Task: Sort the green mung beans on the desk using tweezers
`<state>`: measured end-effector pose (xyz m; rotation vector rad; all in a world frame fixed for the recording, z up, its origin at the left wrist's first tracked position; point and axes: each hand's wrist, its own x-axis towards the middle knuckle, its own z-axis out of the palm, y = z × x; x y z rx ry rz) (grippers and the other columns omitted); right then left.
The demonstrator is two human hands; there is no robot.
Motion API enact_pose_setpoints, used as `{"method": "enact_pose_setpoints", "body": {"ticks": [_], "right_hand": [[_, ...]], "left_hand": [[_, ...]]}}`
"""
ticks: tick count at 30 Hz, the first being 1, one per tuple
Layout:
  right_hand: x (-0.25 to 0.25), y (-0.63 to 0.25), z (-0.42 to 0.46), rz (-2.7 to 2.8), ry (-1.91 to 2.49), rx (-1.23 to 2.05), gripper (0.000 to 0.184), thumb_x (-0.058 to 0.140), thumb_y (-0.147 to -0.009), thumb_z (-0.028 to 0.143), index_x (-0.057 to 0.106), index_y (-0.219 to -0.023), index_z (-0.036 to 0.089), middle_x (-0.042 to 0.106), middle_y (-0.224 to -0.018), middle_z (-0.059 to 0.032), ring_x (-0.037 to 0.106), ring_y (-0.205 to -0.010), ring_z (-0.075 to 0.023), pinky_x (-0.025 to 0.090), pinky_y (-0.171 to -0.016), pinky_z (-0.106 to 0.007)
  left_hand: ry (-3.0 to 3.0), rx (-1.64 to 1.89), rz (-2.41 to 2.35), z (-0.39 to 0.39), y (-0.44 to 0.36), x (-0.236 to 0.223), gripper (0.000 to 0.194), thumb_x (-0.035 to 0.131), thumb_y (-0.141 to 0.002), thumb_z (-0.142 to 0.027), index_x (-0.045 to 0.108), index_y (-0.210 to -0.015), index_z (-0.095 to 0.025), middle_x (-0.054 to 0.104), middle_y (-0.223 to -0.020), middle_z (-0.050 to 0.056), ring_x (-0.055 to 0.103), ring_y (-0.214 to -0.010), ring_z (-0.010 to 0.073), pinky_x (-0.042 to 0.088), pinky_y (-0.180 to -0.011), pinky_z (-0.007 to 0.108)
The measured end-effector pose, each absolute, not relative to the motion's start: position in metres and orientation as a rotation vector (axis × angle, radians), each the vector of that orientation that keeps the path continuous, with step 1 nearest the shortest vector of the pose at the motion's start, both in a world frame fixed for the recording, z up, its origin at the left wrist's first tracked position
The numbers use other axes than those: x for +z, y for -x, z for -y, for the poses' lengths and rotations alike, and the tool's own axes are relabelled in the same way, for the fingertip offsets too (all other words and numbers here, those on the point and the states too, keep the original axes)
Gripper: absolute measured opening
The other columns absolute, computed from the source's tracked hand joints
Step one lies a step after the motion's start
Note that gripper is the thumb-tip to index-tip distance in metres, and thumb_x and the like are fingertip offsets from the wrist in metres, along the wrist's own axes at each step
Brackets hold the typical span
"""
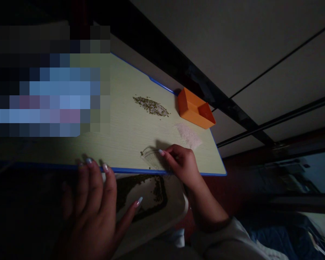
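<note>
My right hand (182,162) is closed in a pinch on the rim of a small mesh strainer (153,157) at the near edge of the table. The strainer looks see-through, and part of it is hidden behind my fingers. A small dark green bean-like grain lies beside its rim. My left hand (97,202) holds nothing, its fingers spread and its tips close to the table's blue edge. Below that edge, partly behind my left hand, is a pale tub (176,216) with dark green grains around a light bare patch.
On the pale table (124,141) lies a heap of green grains mixed with white ones (151,106). A pinkish-white grain heap (189,135) is nearer the right end, by an orange box (191,112). A pixelated area covers the upper left.
</note>
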<state>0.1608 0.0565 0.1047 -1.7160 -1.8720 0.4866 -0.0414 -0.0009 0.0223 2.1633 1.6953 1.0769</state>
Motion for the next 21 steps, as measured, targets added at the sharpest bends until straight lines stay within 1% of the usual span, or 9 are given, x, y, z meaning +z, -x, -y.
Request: {"method": "enact_pose_setpoints", "body": {"ticks": [7,12,17,21], "right_hand": [[0.103,-0.165,-0.054,1.820,1.746,0.470,0.027,0.058,-0.087,0.038,0.060,-0.072,0.016,0.049,-0.054,0.0040,0.041,-0.048,-0.0073,0.030,-0.047,-0.021],[0.102,-0.163,-0.058,1.832,1.747,0.461,0.028,0.057,-0.088,0.040,0.061,-0.074,0.016,0.052,-0.054,0.0032,0.043,-0.048,-0.0078,0.031,-0.048,-0.021],[0.103,-0.171,-0.067,1.881,1.847,0.220,0.027,0.055,-0.088,0.037,0.062,-0.074,0.016,0.054,-0.056,0.0013,0.044,-0.049,-0.0090,0.030,-0.050,-0.021],[0.102,-0.190,-0.074,1.855,2.001,0.020,0.030,0.052,-0.089,0.038,0.062,-0.071,0.016,0.055,-0.056,0.0005,0.043,-0.050,-0.0104,0.027,-0.051,-0.022]], "left_hand": [[-2.192,1.061,-1.698,0.001,0.042,0.023,0.085,0.044,-0.077,-0.051,0.006,-0.145,-0.016,0.002,-0.160,0.012,0.009,-0.147,0.0391,0.017,-0.115,0.069],[-2.195,1.056,-1.699,0.002,0.041,0.023,0.085,0.044,-0.077,-0.050,0.006,-0.145,-0.017,0.001,-0.160,0.011,0.007,-0.148,0.0365,0.016,-0.117,0.067],[-2.189,1.048,-1.694,0.002,0.042,0.022,0.083,0.043,-0.078,-0.050,0.006,-0.145,-0.016,0.000,-0.160,0.011,0.005,-0.148,0.0357,0.015,-0.117,0.066],[-2.203,1.037,-1.700,0.002,0.042,0.022,0.084,0.042,-0.079,-0.052,0.006,-0.145,-0.014,-0.001,-0.160,0.012,0.005,-0.148,0.0360,0.014,-0.117,0.066]]}}
